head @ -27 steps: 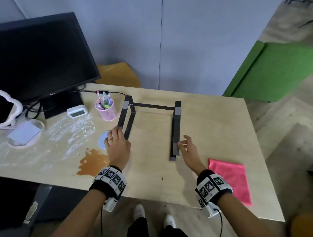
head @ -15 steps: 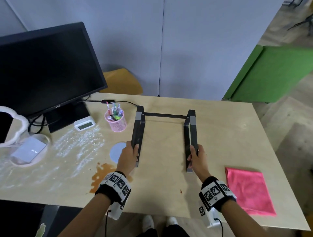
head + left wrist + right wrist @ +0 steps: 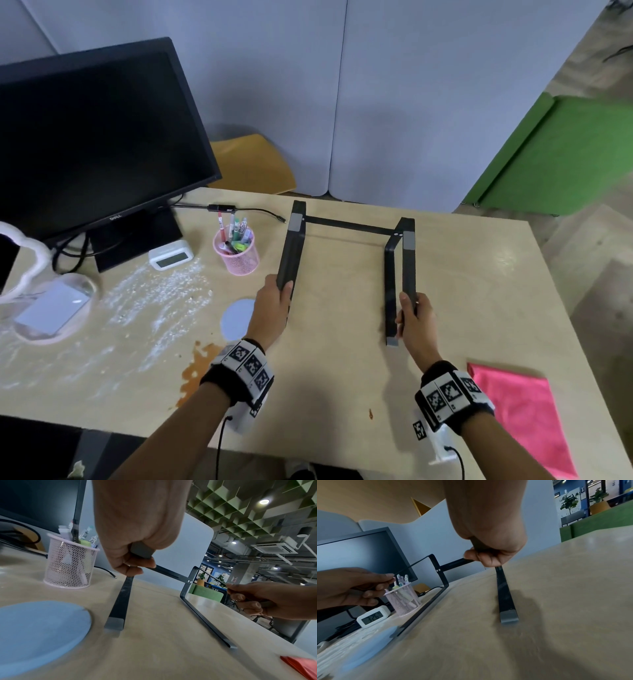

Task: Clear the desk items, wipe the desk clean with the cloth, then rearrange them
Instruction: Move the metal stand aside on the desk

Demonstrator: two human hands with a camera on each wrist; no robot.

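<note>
A black metal laptop stand (image 3: 349, 226) stands in the middle of the wooden desk (image 3: 479, 274). My left hand (image 3: 274, 301) grips the near end of its upper left arm. My right hand (image 3: 411, 311) grips the near end of its upper right arm. The left wrist view shows my left hand (image 3: 137, 527) curled round the grey pad, with the stand's lower foot (image 3: 120, 601) at the desk surface. My right hand (image 3: 488, 527) wraps the other arm above its foot (image 3: 505, 595). A pink cloth (image 3: 524, 411) lies flat at the front right.
Left of the stand are a pink mesh pen cup (image 3: 236, 253), a white clock (image 3: 170, 255), a blue round coaster (image 3: 238, 317), a monitor (image 3: 92, 137) and a white mirror (image 3: 44, 308). White powder (image 3: 161, 298) and a brown spill (image 3: 198, 366) mark the desk.
My hands were open beside the stand a second ago. Both have since closed round its upper arms and hold them now.
</note>
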